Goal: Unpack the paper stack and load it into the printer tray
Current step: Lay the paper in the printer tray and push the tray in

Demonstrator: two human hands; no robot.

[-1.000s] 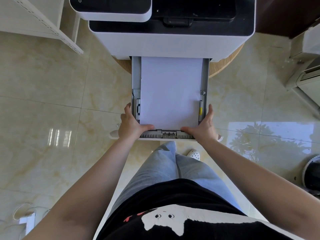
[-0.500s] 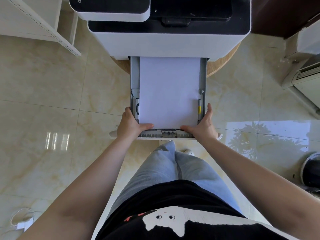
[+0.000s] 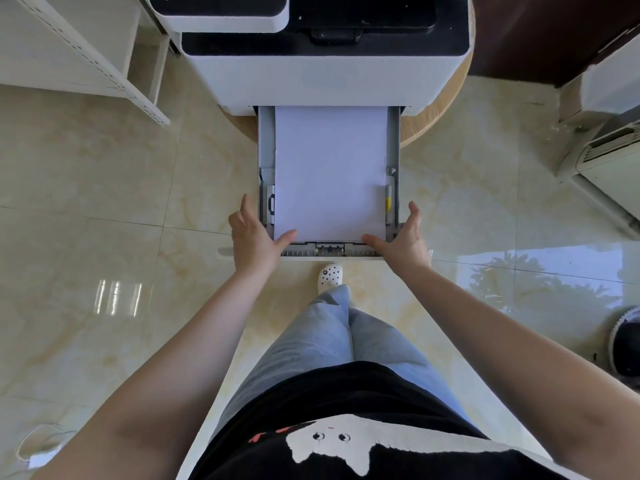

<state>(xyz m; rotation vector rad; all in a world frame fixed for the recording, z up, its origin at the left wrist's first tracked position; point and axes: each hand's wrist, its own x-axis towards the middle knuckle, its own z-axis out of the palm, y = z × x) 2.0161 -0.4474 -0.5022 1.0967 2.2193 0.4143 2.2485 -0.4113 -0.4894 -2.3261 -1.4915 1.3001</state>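
The printer point(image 3: 329, 77) is white with a black top and stands on a round wooden table point(image 3: 433, 119). Its grey paper tray point(image 3: 265, 150) is pulled out toward me. A white paper stack point(image 3: 329, 168) lies flat in the tray between the side guides. My left hand point(image 3: 252, 240) is at the tray's near left corner, with its thumb on the paper's corner and its fingers stretched along the outside. My right hand point(image 3: 405, 244) mirrors it at the near right corner. Neither hand is closed around anything.
A white shelf unit point(image 3: 86, 57) stands at the far left. A floor air conditioner point(image 3: 606, 161) is at the right, and a black round device point(image 3: 627, 341) sits lower right. A white charger with cable point(image 3: 38, 459) lies bottom left. My foot in a white clog point(image 3: 330, 275) is under the tray front.
Less of the tray shows out of the printer than before. My fingers have lifted slightly off the tray's sides, while my thumbs stay on the paper's near corners.
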